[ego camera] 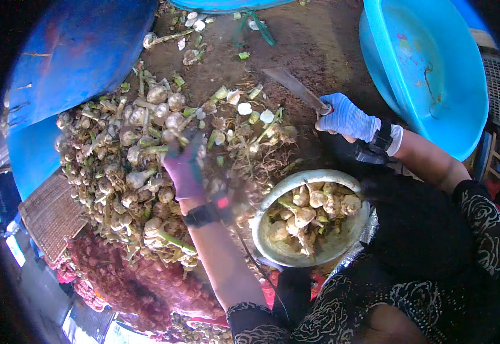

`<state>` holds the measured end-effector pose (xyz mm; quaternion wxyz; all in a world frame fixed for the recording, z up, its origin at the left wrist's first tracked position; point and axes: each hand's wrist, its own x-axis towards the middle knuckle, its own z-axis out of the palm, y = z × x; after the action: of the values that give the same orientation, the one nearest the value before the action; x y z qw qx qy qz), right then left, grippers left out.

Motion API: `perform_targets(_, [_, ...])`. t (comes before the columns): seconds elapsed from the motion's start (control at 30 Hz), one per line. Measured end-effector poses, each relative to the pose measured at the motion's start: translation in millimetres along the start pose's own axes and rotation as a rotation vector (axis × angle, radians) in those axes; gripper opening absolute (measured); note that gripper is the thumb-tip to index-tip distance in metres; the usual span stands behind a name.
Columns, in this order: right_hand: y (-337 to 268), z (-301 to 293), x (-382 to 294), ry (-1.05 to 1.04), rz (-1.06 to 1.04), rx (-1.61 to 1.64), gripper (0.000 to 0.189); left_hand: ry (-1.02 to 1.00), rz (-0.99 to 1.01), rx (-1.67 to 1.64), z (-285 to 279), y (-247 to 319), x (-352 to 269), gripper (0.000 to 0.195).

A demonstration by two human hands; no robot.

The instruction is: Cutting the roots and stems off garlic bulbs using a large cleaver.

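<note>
My right hand point(348, 117), in a light blue glove, grips the handle of a knife point(295, 86) whose wide flat blade points up and left over the work surface. My left hand point(184, 165), in a pink and grey glove, reaches into the right side of a large heap of garlic bulbs with stalks point(116, 146). Its fingers are blurred, so whether they hold a bulb cannot be told. Cut stalk pieces and root trimmings point(254, 142) lie between my hands. Close to my body, a round pale basin point(260, 232) holds garlic bulbs, some with short stalks.
Light blue plastic tubs point(452, 77) stand at the right. A dark blue container point(86, 47) rises at the upper left, with a brown woven-textured crate point(52, 210) below it. Red mesh sacks point(146, 284) lie below the heap. Green twine point(254, 28) lies at the far side.
</note>
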<state>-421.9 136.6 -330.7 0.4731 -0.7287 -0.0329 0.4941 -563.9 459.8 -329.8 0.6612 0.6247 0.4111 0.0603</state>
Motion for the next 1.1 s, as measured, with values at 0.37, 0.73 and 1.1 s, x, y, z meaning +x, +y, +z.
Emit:
perform_targets(0.37, [8.0,7.7,1.1,-0.01,-0.055,0.112,0.015,-0.438,0.103,1.609,90.1,-41.2,-11.6,0.02])
perform_targets(0.73, [14.2,12.4,2.7,-0.12,-0.06,0.001,0.017,-0.166,-0.225,0.022,9.7,3.3,-73.9,0.038])
perform_targets(1.1, [5.0,76.7,-27.9,-0.483,-0.211,-0.754,0.034,0.189,0.216,-0.685,-205.6,42.6,-285.6,0.04])
